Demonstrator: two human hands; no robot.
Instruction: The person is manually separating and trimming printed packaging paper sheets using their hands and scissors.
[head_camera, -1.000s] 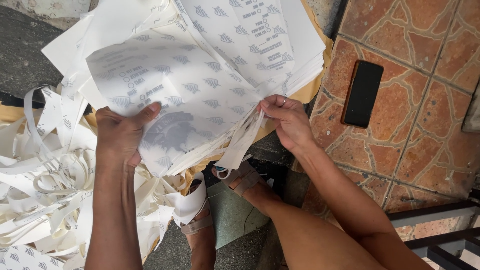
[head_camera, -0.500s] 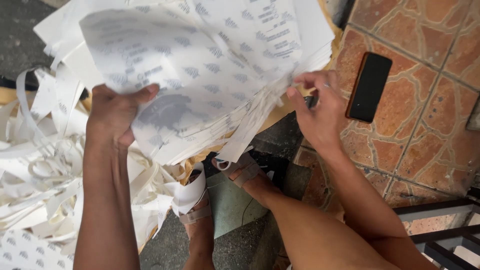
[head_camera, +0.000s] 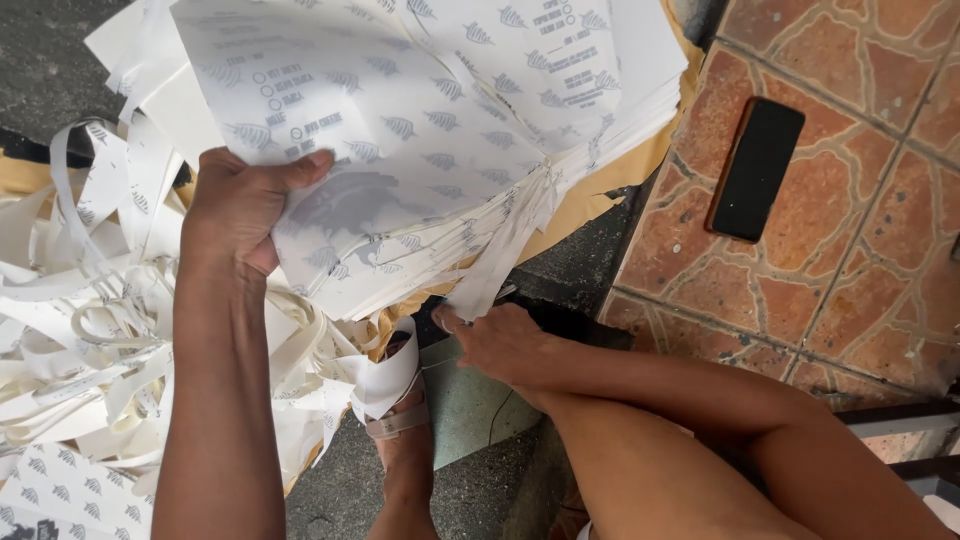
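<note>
My left hand (head_camera: 240, 205) grips the near left edge of a thick stack of white printed sheets (head_camera: 430, 120), thumb on top, holding it raised. The sheets carry small grey leaf-like marks. A loose white paper strip (head_camera: 500, 255) hangs from the stack's lower edge. My right hand (head_camera: 495, 340) is below the stack, fingertips pinching the bottom end of that strip. Brown backing paper (head_camera: 610, 175) shows under the stack's right side.
A heap of curled white paper trimmings (head_camera: 90, 340) lies at the left. A black phone (head_camera: 755, 170) rests on the reddish tiled ledge (head_camera: 860, 260) at the right. My sandalled foot (head_camera: 400, 430) stands on dark ground below the stack.
My right hand has dropped from the stack's right edge to below it, pulling a strip down. The stack has been lifted slightly higher by my left hand.
</note>
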